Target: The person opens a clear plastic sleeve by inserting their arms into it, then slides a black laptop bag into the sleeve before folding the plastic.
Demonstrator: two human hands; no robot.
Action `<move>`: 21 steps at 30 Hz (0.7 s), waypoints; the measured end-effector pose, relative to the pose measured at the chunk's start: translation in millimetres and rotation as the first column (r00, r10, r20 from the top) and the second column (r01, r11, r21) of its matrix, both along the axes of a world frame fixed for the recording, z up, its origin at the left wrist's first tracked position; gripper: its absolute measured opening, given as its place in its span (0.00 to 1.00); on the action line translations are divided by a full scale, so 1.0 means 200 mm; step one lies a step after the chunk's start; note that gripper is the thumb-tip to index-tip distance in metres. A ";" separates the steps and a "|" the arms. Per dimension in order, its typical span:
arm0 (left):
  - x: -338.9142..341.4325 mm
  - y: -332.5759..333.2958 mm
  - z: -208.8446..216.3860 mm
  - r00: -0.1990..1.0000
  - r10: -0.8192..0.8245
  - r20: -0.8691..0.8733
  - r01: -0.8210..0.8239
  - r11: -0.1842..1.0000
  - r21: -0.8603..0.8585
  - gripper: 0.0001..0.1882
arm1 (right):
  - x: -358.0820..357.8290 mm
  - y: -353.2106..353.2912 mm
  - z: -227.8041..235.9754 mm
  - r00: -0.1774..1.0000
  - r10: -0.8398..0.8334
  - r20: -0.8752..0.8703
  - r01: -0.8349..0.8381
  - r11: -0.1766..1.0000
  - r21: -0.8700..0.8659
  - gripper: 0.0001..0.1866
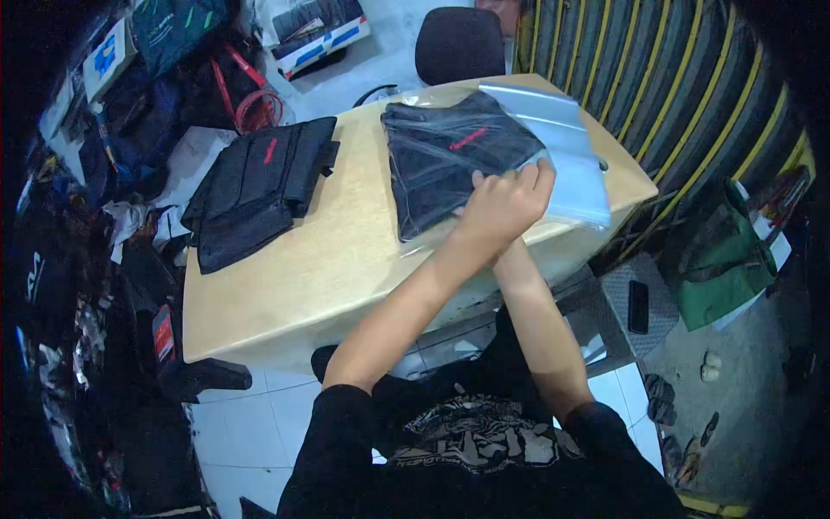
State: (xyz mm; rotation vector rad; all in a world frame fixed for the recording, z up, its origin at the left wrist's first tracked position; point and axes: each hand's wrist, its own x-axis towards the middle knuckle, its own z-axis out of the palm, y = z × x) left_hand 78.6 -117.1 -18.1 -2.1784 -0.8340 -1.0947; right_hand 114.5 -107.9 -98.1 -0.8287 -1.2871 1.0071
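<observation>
A folded black garment [458,143] with small red lettering lies inside a clear plastic bag [415,208] on the table. My left hand [512,201] is over the bag's near right part, its fingers curled and closed on the plastic. My forearms cross at the wrists, the left one on top. Most of my right hand [460,211] is hidden beneath the left; only a fingertip shows at the bag's near edge. Smooth pale-blue translucent plastic [575,164] spreads out to the right of the garment. On the table's left side lies another folded black fabric piece [264,182], also with red lettering.
The pale wooden table [346,251] has a dark chair [460,45] behind it. A ribbed black-and-yellow shutter [657,78] stands at the right. Nearby are a green bag [722,259] and a dark phone [638,307] on a grey woven box. Clutter fills the left.
</observation>
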 end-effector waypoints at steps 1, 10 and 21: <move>0.00 -0.02 -0.02 1.000 0.005 -0.010 -0.005 1.000 0.021 0.09 | 0.01 0.02 0.00 1.000 -0.006 -0.021 0.006 1.000 -0.013 0.27; -0.16 -0.11 -0.02 0.991 -0.037 -0.126 0.038 0.999 0.007 0.14 | 0.04 0.13 -0.05 0.992 0.030 -0.125 -0.045 0.992 -0.120 0.28; -0.11 -0.14 -0.12 0.969 0.035 -0.246 -0.046 0.998 -0.040 0.13 | -0.02 0.13 -0.17 0.996 0.070 -0.058 -0.082 0.967 -0.240 0.29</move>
